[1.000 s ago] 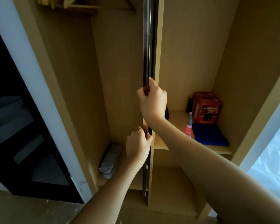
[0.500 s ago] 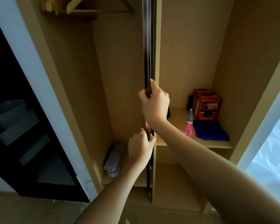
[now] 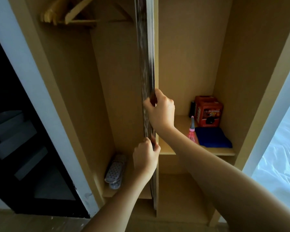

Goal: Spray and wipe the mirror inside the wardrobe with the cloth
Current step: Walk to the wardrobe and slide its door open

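The mirror (image 3: 145,52) stands edge-on against the wardrobe's middle divider, showing only a narrow silvery strip. My right hand (image 3: 161,111) grips its edge at mid height, fingers curled round it. Lower down, my left hand (image 3: 146,158) grips the same edge. On the right shelf a pink spray bottle (image 3: 192,133) stands beside a folded blue cloth (image 3: 213,137), both apart from my hands.
A red box (image 3: 208,111) and a dark cylinder (image 3: 192,108) sit at the back of the wooden shelf (image 3: 224,152). Slippers (image 3: 115,171) lie low in the left compartment. Wooden hangers (image 3: 70,12) hang above. A white bed (image 3: 278,156) is at right.
The mirror's edge has swung out slightly, showing a wider strip. Both hands stay gripped on it, and the view has shifted a little closer.
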Available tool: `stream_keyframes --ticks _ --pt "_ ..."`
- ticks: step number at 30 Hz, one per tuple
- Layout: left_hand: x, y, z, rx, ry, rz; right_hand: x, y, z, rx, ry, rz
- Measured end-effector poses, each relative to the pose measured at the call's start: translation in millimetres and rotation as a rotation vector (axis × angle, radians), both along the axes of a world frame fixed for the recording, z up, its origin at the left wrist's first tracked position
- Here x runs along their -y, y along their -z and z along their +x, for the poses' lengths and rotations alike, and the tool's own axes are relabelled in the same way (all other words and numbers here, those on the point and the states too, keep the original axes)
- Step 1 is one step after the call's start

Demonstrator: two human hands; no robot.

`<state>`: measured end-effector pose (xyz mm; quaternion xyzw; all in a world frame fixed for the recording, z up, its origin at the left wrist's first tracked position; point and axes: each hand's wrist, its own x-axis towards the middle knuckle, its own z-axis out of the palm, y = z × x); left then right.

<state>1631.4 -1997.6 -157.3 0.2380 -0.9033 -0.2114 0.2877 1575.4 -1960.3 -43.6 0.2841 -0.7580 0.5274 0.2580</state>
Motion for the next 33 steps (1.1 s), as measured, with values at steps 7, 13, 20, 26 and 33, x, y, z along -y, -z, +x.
stream_keyframes --ticks 7,13,20,26,33 --pt "-18.5 0.9 -12.7 -0.016 0.029 -0.017 -27.5 -0.2 -19.0 0.001 -0.121 -0.001" --pt "-41.0 4.4 -27.6 -0.019 0.041 -0.002 -51.6 1.2 -39.7 -0.004 -0.198 -0.001" --pt "-65.0 4.5 -55.1 -0.042 0.050 0.125 -80.7 -4.4 -68.5 0.032 -0.126 0.024" --pt "-71.0 -0.4 -80.5 0.004 0.062 0.164 -90.5 -4.6 -86.4 0.072 -0.106 0.078" --pt "-72.1 -0.2 -103.7 0.068 0.108 0.163 -99.3 -4.8 -106.6 0.048 -0.075 0.086"
